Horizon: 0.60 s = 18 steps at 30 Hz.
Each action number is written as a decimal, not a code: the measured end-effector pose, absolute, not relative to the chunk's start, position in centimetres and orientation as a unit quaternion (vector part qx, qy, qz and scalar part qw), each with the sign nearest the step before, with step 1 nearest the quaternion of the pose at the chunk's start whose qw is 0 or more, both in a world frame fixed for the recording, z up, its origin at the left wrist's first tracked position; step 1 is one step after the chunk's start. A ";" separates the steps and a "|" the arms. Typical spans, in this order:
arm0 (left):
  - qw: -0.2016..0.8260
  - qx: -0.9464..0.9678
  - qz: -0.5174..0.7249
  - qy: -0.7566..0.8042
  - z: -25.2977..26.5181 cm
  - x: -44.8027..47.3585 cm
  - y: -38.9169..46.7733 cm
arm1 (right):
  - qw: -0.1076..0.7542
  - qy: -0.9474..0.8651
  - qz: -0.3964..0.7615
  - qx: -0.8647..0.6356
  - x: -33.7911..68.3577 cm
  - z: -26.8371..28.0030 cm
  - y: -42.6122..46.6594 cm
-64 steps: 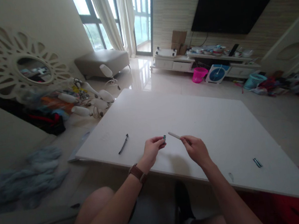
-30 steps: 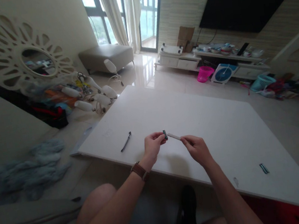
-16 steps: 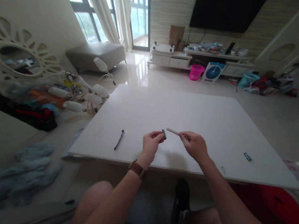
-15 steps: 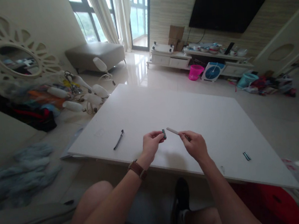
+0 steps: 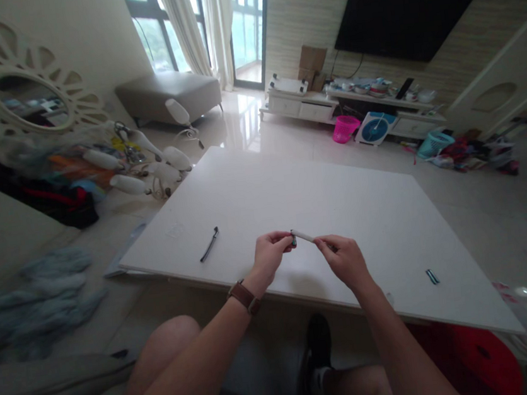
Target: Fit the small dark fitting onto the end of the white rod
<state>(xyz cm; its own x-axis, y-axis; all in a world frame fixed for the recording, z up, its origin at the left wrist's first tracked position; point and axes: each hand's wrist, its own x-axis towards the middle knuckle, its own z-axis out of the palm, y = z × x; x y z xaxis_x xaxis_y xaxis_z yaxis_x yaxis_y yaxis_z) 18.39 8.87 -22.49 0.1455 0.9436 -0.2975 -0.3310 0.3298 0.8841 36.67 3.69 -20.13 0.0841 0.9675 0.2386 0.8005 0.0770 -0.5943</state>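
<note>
Over the near part of the white table point(image 5: 320, 191), my left hand point(image 5: 268, 259) pinches a small razor cartridge point(image 5: 294, 242), dark with a green strip. My right hand point(image 5: 344, 258) is closed on a slim, pale grey stick-like tool point(image 5: 303, 236); its kind is not clear. The tool's tip meets the upper end of the cartridge, or overlaps it in view. A dark razor handle point(image 5: 209, 244) lies on the table left of my hands. Another green-and-dark razor cartridge point(image 5: 432, 276) rests to the right.
A small clear piece point(image 5: 390, 298) lies near the table's front edge by my right forearm. A lamp with several white shades point(image 5: 164, 164) stands off the left side. Beneath the right corner is a red round object point(image 5: 476, 357). A pink basket point(image 5: 346, 128) is on the floor beyond.
The tool in my right hand has moved left, its tip going from a small gap to the cartridge's upper end. My left hand has shifted slightly right with the cartridge.
</note>
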 end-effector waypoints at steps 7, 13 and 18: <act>0.677 0.329 0.476 0.455 -22.3 18.4 8.7 | 0.343 -0.663 0.152 -0.647 36.5 -20.9 3.4; 0.673 0.314 0.473 0.474 -22.6 18.3 8.7 | 0.333 -0.639 0.127 -0.682 36.1 -21.5 4.2; 0.663 0.305 0.489 0.478 -22.8 18.2 9.3 | 0.343 -0.657 0.157 -0.653 35.7 -21.7 5.1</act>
<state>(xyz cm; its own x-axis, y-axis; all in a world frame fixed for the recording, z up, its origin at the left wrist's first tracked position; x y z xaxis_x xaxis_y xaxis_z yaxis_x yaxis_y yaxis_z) 18.24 9.33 -22.81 0.0641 0.9401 -0.3349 -0.3567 0.3350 0.8721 35.70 5.09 -21.68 0.0880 0.9656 0.2445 0.7499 0.0974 -0.6543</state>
